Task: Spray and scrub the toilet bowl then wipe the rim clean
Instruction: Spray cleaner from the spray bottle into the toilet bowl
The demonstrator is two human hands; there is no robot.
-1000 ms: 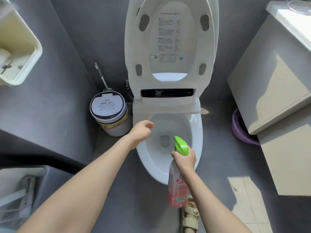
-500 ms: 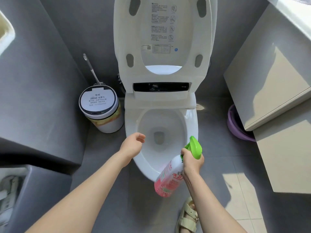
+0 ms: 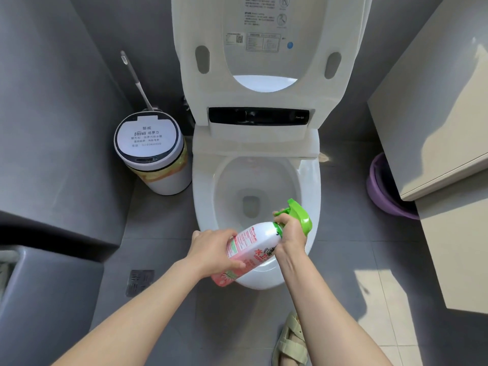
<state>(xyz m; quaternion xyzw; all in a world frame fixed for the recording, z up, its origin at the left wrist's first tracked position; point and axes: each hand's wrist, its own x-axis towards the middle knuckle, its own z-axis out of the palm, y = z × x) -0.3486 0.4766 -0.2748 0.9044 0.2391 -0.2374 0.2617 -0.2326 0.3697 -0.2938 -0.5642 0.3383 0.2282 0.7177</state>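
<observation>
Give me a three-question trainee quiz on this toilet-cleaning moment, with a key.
1. True or false: the left hand and the right hand both hold the spray bottle.
2. The toilet seat is: A raised, B lowered, C detached.
3. Fill in: the brush handle rises behind the lidded ____.
Key: 1 true; 2 A; 3 bin.

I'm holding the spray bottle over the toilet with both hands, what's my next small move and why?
Probably tilt the green spray head down toward the bowl and spray: the left hand grips the spray bottle by its body, the right hand by its neck, and the seat is up.
</observation>
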